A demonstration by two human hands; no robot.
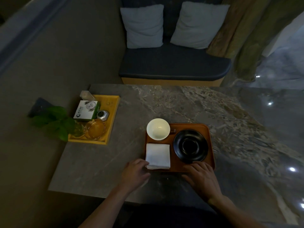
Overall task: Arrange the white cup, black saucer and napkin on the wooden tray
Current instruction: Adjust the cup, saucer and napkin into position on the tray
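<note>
A wooden tray (210,142) lies on the stone table in front of me. On it, the white cup (158,129) stands at the far left, the black saucer (190,145) lies at the right, and the folded white napkin (158,155) lies at the near left. My left hand (135,174) touches the napkin's near left corner with its fingertips. My right hand (203,176) rests at the tray's near edge, fingers spread, just below the saucer.
A yellow tray (113,116) at the table's far left holds a small box (86,111), a glass ashtray (95,130), a metal object and a plant (54,122). A cushioned bench (174,66) with two pillows stands beyond the table.
</note>
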